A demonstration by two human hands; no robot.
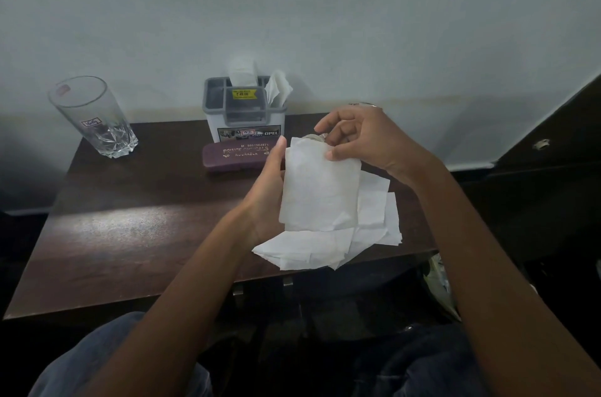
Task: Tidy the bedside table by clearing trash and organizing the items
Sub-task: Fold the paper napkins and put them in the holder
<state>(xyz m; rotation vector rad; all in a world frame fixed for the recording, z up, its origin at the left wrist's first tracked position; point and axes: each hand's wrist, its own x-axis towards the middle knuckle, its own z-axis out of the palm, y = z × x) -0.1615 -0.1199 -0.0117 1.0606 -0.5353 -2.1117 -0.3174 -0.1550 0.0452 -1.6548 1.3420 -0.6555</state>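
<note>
Pinching the top edge of a folded tissue [320, 188] between thumb and fingertips, the right hand [357, 139] was clamped on the sheet, apparently so that it could be kept upright and squared. The left hand [266, 188] was laid against the sheet's nine o'clock edge, thumb straight along it. Its fingers were hidden behind the paper, so whether they were curled round it could not be told. Something pale and crumpled was glimpsed under the right fingertips but could not be identified.

At six o'clock from the hands, loose tissues [325, 247] were spread in an overlapping heap on the worktop [130, 218], reaching its near edge; they were judged to be waiting for the same folding. At eleven o'clock a purple spectacle case [227, 159] was laid flat, just in front of a grey-and-white organiser [245, 113] at twelve o'clock. More tissues were stood upright in its compartments, which suggested where the folded sheet was bound. At ten o'clock, well apart, an empty glass [94, 117] was stood on its base.
</note>
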